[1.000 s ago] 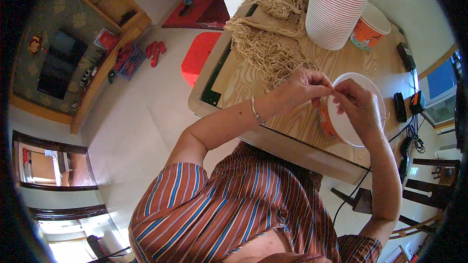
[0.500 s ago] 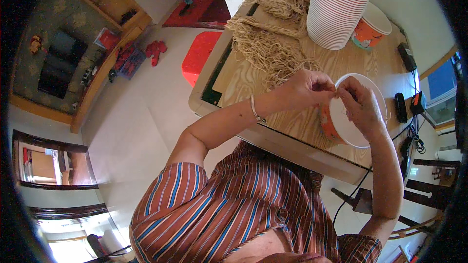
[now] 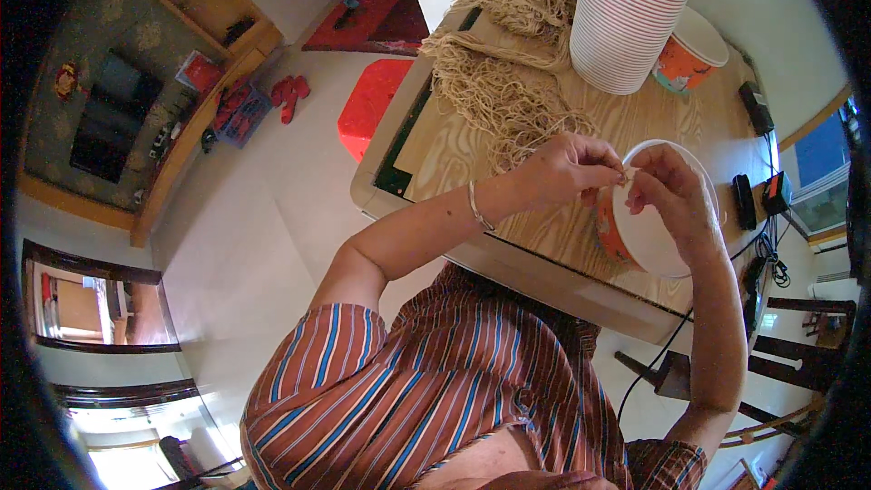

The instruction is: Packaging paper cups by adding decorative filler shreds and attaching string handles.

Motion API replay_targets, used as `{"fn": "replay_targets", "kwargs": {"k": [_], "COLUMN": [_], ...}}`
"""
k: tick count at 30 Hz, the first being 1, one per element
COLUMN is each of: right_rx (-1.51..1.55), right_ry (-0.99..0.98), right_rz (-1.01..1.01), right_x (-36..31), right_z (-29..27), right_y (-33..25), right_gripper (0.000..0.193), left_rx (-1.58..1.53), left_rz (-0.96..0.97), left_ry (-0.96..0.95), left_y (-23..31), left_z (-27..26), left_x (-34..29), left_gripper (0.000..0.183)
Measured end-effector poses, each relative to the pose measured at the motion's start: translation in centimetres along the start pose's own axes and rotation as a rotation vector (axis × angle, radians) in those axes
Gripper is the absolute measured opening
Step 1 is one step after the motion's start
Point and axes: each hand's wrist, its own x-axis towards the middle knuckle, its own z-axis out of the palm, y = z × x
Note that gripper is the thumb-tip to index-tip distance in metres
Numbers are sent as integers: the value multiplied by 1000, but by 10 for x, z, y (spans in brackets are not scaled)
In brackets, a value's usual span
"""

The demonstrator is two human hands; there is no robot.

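Observation:
A paper bucket (image 3: 649, 236), white inside with an orange printed outside, stands near the table's front right. Over its left rim, my left hand (image 3: 581, 168) pinches a small pale bit that looks like an end of twine (image 3: 627, 178). My right hand (image 3: 676, 200) meets it there, thumb and forefinger curled on the same bit, the hand above the bucket's mouth. A thin tan strand shows at the bucket's right rim. Left of and beyond the bucket, loose heaps of tan twine (image 3: 504, 95) lie on the wood-topped table (image 3: 445, 163).
A tall stack of white paper buckets (image 3: 635, 18) stands at the back, beside another orange bucket (image 3: 689, 54). Black adapters (image 3: 746, 201) and cables line the right edge. A red stool (image 3: 372, 109) is left of the table, a dark wooden chair (image 3: 798, 358) at right.
My right hand has shifted slightly, its fingertips drawing a little apart from the left's and curling. My left hand stays almost in place. The bucket and twine heaps look unmoved.

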Motion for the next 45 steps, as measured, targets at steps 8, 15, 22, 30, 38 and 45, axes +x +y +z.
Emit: {"fn": "replay_targets", "kwargs": {"k": [8, 15, 22, 30, 38, 45], "right_rx": [-128, -390, -617, -574, -549, -462], "right_ry": [-18, 60, 87, 117, 118, 100], "right_rz": [-93, -223, -313, -237, -225, -175], "right_x": [0, -4, -4, -5, -7, -10], "right_z": [-2, 4, 9, 12, 8, 9], "right_y": [9, 1, 0, 0, -3, -4], "right_gripper": [12, 7, 11, 11, 12, 14], "left_rx": [-80, 57, 85, 39, -66, -136], "left_rz": [-7, 12, -3, 26, 25, 133], "left_ry": [-3, -47, -61, -36, 3, 1], "left_y": [-3, 2, 6, 3, -4, -25], "left_z": [3, 2, 2, 3, 6, 3], "left_x": [4, 4, -2, -4, -7, -14], "left_gripper": [15, 17, 20, 19, 14, 11]}}
